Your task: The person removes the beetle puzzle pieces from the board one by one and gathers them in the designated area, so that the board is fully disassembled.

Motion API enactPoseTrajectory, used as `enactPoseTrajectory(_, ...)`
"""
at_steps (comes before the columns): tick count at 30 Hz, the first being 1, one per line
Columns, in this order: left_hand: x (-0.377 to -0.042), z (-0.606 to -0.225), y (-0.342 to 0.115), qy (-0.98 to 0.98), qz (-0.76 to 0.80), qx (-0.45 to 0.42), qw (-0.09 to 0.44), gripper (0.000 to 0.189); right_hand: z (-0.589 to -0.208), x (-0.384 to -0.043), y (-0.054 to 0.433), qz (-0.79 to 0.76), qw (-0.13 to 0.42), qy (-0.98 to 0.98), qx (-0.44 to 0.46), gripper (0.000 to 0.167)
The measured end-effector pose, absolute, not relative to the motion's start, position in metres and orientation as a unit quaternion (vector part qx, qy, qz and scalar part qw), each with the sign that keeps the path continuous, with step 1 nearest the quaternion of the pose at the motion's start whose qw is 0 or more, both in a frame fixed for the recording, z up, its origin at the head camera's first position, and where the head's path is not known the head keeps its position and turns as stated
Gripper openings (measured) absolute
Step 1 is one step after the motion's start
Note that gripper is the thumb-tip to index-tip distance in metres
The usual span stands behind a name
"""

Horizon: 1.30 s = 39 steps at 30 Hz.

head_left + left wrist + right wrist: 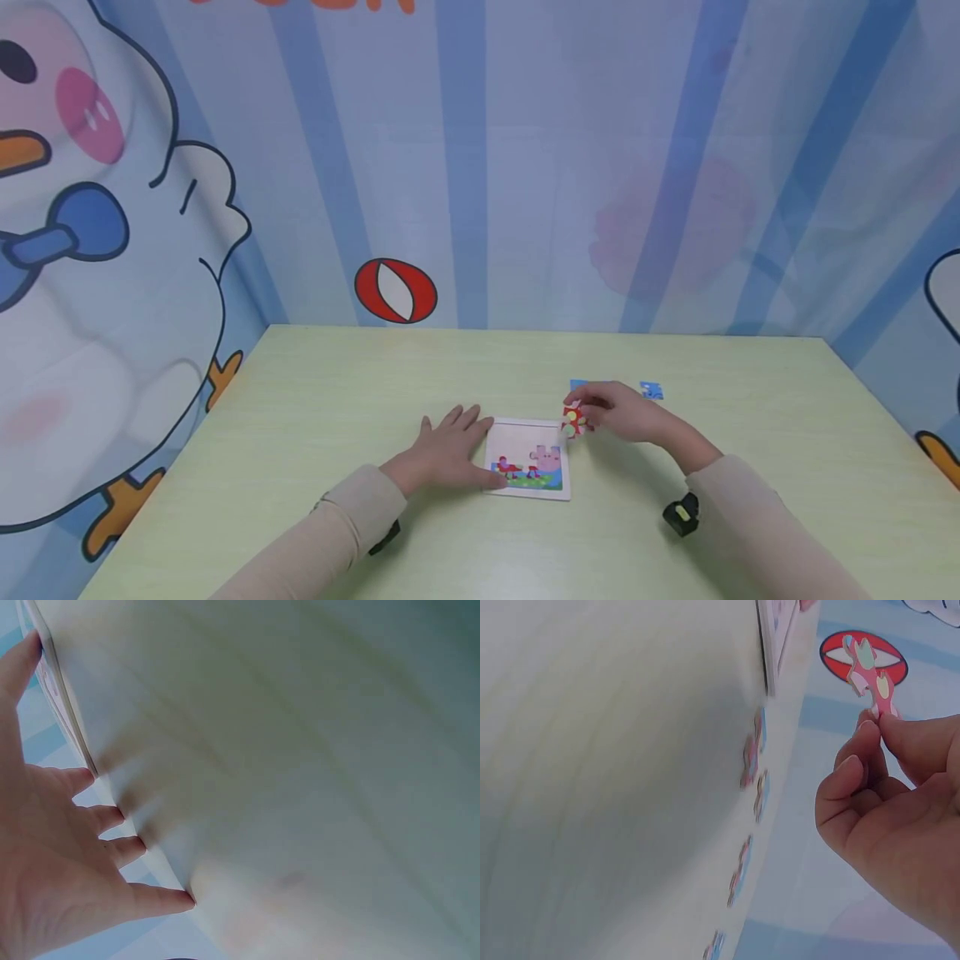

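Note:
On the table lies a small white-framed jigsaw puzzle tray [516,438]; its lower part holds fitted pieces, with a pink pig head piece [549,457] and green and blue scenery, while the upper part is bare. My left hand [450,454] is spread flat at the tray's left side, thumb on its lower left corner and fingertips by the upper left edge. Over the tray's right edge, my right hand [626,412] pinches a red puzzle piece [573,421] with pale yellow-green spots between thumb and fingers. The right wrist view shows that piece [883,686] held up off the table.
Several loose puzzle pieces lie right of the tray, among them a blue one [651,390] and another [578,384] partly behind my right hand. In the right wrist view, a loose piece [739,871] lies in their row. A printed curtain [525,208] stands behind the table [360,383].

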<state>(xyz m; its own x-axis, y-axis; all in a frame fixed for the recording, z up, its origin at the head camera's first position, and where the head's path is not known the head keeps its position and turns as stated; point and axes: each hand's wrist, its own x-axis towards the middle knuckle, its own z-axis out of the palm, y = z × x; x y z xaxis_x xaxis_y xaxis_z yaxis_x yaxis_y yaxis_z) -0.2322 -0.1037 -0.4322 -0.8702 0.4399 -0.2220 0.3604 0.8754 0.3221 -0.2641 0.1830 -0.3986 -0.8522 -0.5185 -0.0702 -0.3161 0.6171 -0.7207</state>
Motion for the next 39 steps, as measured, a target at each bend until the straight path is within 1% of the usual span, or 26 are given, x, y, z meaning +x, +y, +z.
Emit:
enactPoseTrajectory(5,-0.232,-0.432,-0.103,0.957,0.138,0.208,0.147,0.093,-0.395,-0.265,0.204,-0.363,0.115,0.895,-0.232,0.025)
enactPoseTrajectory(10,-0.232,-0.432,-0.103,0.957,0.136,0.206,0.149,0.093,-0.397,-0.267,0.220,-0.357,0.109,0.903,-0.213,0.024)
enactPoseTrajectory(25,-0.230,-0.429,-0.103,0.958,0.139,0.208,0.144,0.092,-0.411,-0.278,0.240,-0.355,0.116,0.909,-0.187,0.022)
enactPoseTrajectory(32,-0.231,-0.431,-0.104,0.957,0.141,0.208,0.144,0.093,-0.417,-0.280,0.243,-0.344,0.128,0.915,-0.165,0.023)
enactPoseTrajectory(39,-0.231,-0.430,-0.104,0.958,0.135,0.207,0.146,0.092,-0.420,-0.282,0.242,-0.333,0.130,0.919,-0.168,0.023)
